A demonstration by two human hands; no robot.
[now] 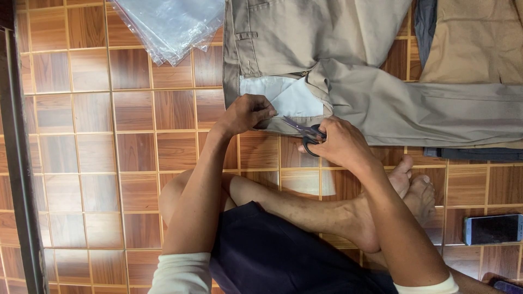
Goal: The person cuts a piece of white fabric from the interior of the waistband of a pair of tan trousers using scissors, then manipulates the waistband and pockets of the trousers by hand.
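Observation:
A pair of khaki trousers [381, 103] lies spread on the wooden tile floor, its waistband folded open so the white pocket lining [297, 98] shows. My left hand [245, 113] pinches the waistband edge beside that lining. My right hand [340, 142] grips small black-handled scissors [305, 132], whose blades point left at the fabric edge between the two hands. I sit cross-legged, and my bare legs and feet [414, 188] rest just below the trousers.
A stack of clear plastic bags [169, 27] lies at the top left. More folded khaki and dark garments [468, 43] sit at the top right. A phone [493, 228] lies on the floor at the right. A dark metal frame [16, 163] runs down the left edge.

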